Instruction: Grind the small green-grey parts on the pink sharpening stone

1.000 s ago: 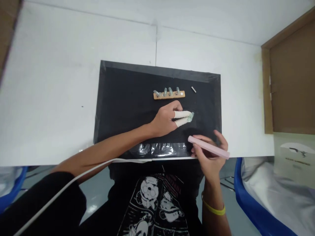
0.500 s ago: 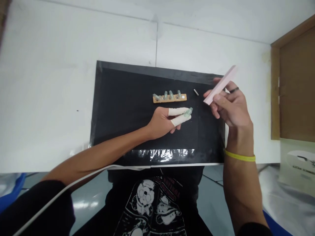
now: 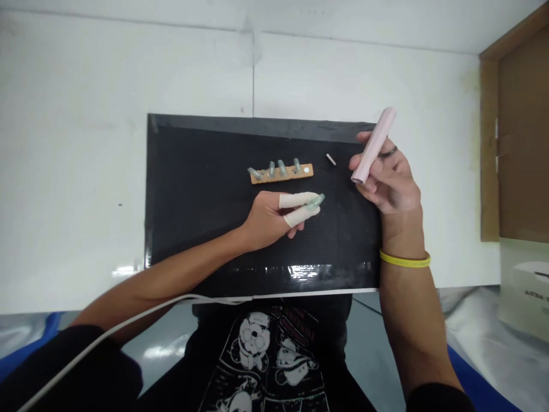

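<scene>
My left hand rests on the black mat, thumb and forefinger in white finger cots, pinching a small greenish part. Just beyond it lies a small tan board with several greenish parts standing on it. My right hand is raised over the mat's right edge, fingers closed round a pale pink stick that points up and to the right. A tiny white piece lies on the mat between the board and the stick.
The mat lies on a white table. A brown panel stands at the right edge, with a pale box below it. A white cable runs across my left arm. A yellow band circles my right wrist.
My right hand lifted the pink stick from the table's near edge up to the mat's right side, then turned it more upright. My left hand kept its pinch almost still.
</scene>
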### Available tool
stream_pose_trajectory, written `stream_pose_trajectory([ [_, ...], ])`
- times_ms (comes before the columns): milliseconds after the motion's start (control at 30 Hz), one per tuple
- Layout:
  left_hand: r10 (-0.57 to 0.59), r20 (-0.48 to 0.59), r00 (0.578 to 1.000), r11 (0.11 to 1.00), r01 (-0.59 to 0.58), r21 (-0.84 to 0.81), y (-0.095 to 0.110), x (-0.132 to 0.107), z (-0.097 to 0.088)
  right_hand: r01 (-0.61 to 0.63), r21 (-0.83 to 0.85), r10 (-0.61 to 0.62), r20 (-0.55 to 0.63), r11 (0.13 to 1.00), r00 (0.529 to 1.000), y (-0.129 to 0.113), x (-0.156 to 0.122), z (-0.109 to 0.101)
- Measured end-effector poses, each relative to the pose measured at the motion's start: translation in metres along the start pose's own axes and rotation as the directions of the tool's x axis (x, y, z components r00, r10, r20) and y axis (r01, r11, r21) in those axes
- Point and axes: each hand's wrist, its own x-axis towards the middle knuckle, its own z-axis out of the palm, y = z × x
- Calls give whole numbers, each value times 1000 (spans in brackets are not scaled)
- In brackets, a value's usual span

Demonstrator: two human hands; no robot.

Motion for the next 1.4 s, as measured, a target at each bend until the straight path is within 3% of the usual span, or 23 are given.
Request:
stream_pose_trajectory([
  [333, 43, 36, 998, 998, -44, 40, 3, 3, -2, 5, 180, -12, 37, 984, 999, 3, 3, 3],
  [600, 214, 248, 945, 968, -240, 77, -4, 8, -13, 16, 209, -51, 166, 978, 985, 8, -5, 1],
  [933, 222, 232, 947, 967, -244, 70, -8, 13, -13, 7, 120, -37, 249, 993, 968, 13, -8, 5],
  [1267, 206, 233, 950, 978, -207, -22, -10, 14, -14, 49, 86, -68, 237, 995, 969, 14, -11, 19],
  [1400, 200, 183, 963, 980, -196, -39, -12, 12, -13, 53, 77, -70, 228, 996, 971, 14, -12, 24],
])
